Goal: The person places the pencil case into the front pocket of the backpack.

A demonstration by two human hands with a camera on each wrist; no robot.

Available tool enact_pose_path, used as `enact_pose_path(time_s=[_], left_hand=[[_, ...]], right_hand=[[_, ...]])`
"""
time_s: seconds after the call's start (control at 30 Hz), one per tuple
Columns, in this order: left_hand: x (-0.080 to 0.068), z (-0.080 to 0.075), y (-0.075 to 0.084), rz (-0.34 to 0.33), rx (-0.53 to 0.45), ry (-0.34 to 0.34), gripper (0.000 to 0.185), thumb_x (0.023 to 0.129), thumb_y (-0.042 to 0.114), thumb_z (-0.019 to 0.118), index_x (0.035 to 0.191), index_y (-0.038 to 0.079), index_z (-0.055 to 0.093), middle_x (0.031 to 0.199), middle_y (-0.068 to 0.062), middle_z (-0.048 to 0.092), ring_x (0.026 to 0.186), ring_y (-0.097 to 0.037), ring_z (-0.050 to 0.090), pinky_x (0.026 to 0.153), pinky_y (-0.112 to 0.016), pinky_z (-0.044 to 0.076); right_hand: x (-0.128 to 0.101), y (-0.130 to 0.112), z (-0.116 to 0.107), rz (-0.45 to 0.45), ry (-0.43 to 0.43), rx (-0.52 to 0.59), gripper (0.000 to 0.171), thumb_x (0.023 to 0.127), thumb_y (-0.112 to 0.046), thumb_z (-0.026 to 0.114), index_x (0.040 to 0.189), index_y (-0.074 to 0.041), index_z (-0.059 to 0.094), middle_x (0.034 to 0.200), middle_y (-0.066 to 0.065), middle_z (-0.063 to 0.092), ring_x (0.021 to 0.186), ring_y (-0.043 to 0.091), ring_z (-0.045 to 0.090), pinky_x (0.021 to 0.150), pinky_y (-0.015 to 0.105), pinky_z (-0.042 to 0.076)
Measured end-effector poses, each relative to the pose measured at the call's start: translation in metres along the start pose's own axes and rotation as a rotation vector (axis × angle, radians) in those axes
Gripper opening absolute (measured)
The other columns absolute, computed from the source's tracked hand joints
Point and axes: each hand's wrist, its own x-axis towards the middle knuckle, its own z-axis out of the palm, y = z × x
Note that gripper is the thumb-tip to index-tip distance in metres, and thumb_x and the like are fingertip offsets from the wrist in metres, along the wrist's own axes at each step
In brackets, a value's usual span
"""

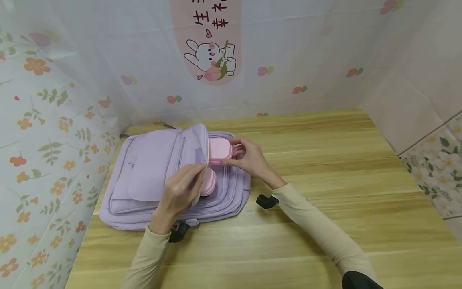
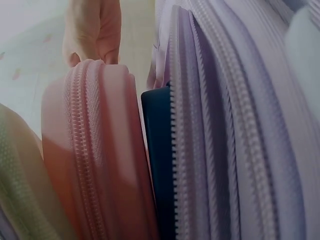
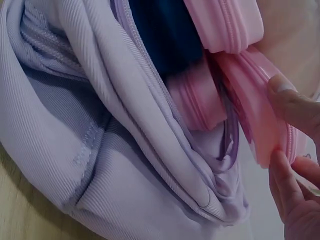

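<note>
A lilac backpack (image 1: 144, 172) lies flat on the wooden table (image 1: 325, 180). My left hand (image 1: 196, 174) pinches the edge of its raised flap and holds the opening apart. My right hand (image 1: 234, 153) grips a pink zip case (image 1: 219, 150) by its end, and the case sits partly inside the opening. Another pink piece (image 1: 208, 184) shows just below the flap edge. The left wrist view shows the pink case (image 2: 95, 150) beside a dark blue item (image 2: 159, 165) and the backpack's zipper rows (image 2: 235, 125). In the right wrist view my fingers (image 3: 295, 107) pinch the pink case (image 3: 255, 115) against the lilac fabric (image 3: 100, 125).
Floral sheeting (image 1: 43, 120) walls the table on the left, and a rabbit-print sheet (image 1: 211, 60) hangs behind. A tiled wall (image 1: 415, 88) closes the right side. Bare wood lies to the right and in front of the backpack.
</note>
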Motion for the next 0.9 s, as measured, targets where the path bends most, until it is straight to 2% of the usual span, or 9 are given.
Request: enact_pose_path(time_s=[0.1,0.2,0.37,0.63,0.9], left_hand=[[0.0,0.0,0.0,0.0,0.001,-0.007,0.023,0.103,0.008,0.055,0.106,-0.008,0.071,0.09,-0.017,0.072,0.078,-0.029,0.07,0.07,-0.036,0.063],[-0.001,-0.001,0.0,0.006,0.023,-0.024,0.024,0.103,0.008,0.054,0.106,-0.008,0.071,0.089,-0.016,0.071,0.077,-0.028,0.069,0.07,-0.035,0.063],[-0.002,-0.001,0.001,0.025,0.072,-0.071,0.026,0.104,0.01,0.052,0.106,-0.007,0.071,0.089,-0.015,0.071,0.078,-0.026,0.069,0.072,-0.034,0.063],[-0.004,0.001,0.002,0.041,0.073,-0.083,0.025,0.104,0.009,0.052,0.105,-0.008,0.071,0.089,-0.015,0.071,0.077,-0.025,0.068,0.07,-0.033,0.062],[-0.005,0.002,0.004,-0.027,0.057,-0.055,0.024,0.102,0.009,0.054,0.104,-0.007,0.072,0.089,-0.015,0.071,0.078,-0.026,0.07,0.071,-0.034,0.063]], right_hand=[[0.001,0.001,0.002,-0.042,-0.042,0.062,0.057,0.076,0.005,0.085,0.127,0.01,0.06,0.116,0.025,0.068,0.094,0.035,0.073,0.086,0.044,0.064],[0.002,0.0,0.005,-0.064,-0.097,0.125,0.051,0.08,0.015,0.076,0.128,0.016,0.057,0.122,0.031,0.064,0.099,0.042,0.07,0.089,0.036,0.063],[0.006,-0.003,0.016,-0.046,-0.102,0.16,0.046,0.082,0.017,0.072,0.126,0.018,0.057,0.126,0.033,0.061,0.101,0.044,0.069,0.087,0.025,0.062],[0.016,-0.005,0.039,-0.001,-0.052,0.169,0.04,0.082,0.015,0.073,0.12,0.017,0.059,0.119,0.032,0.064,0.101,0.044,0.07,0.086,0.025,0.063],[0.013,0.006,0.04,0.006,-0.079,0.187,0.04,0.084,0.016,0.071,0.122,0.016,0.059,0.12,0.031,0.064,0.105,0.044,0.069,0.089,0.027,0.062]])
